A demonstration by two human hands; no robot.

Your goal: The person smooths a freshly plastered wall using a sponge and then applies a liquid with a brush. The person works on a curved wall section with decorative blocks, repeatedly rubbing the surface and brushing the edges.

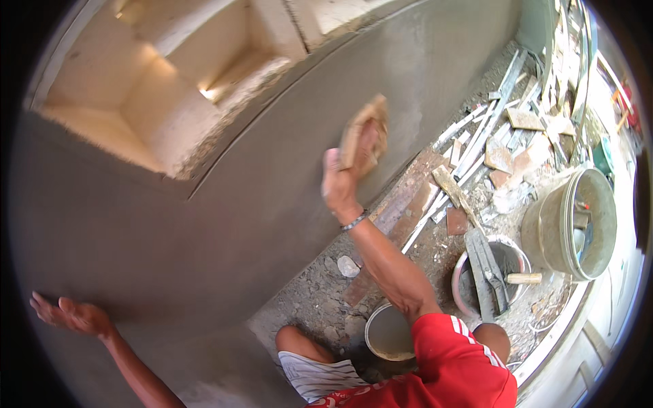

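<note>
Head: right grip (339,182) holds tan float (352,140); shirt lettering (332,402) white.

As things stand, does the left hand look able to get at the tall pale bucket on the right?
Probably not: the left hand is at the grey wall on the far left, while the right arm and red sleeve lie between it and the tall pale bucket.

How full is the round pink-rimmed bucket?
Not empty: dark grey mortar-like material shows inside the bucket. Long flat grey tool lying across it hides part; exact level: cannot tell.
</note>
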